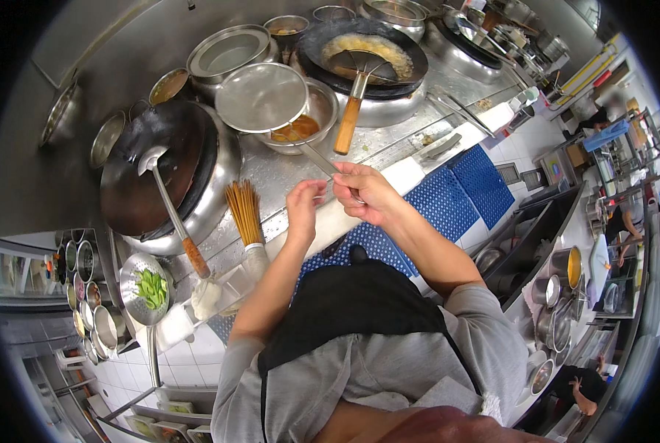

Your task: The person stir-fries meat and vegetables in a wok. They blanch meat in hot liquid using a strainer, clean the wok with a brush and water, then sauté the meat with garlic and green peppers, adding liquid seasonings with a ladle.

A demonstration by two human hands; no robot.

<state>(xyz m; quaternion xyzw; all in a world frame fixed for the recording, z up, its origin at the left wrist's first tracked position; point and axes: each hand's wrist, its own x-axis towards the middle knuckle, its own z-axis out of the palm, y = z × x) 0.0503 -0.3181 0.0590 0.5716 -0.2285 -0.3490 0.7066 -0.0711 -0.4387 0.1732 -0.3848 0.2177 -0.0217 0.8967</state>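
Observation:
My right hand (pixel 367 192) grips the metal handle of a round fine-mesh strainer (pixel 262 95). The strainer's disc lies over part of a steel bowl (pixel 325 108) with orange-brown liquid (pixel 295 130) in it. Just left of that grip, my left hand (pixel 301 209) is raised with its fingers loosely bent, holding nothing. A bamboo wok brush (pixel 243 213) stands upright beside my left forearm. To the left, a dark wok (pixel 142 133) is tilted on its burner, with a wok ladle (pixel 166 202) resting in it.
Ahead, a wooden-handled skimmer (pixel 350 119) rests in a wok (pixel 308 47) of bubbling, foamy oil. A perforated ladle (pixel 128 290) at left holds green vegetable pieces (pixel 151 288). Tongs (pixel 468 113) lie along the steel counter (pixel 263 166). Behind right, pots (pixel 565 260) crowd another counter; people work there.

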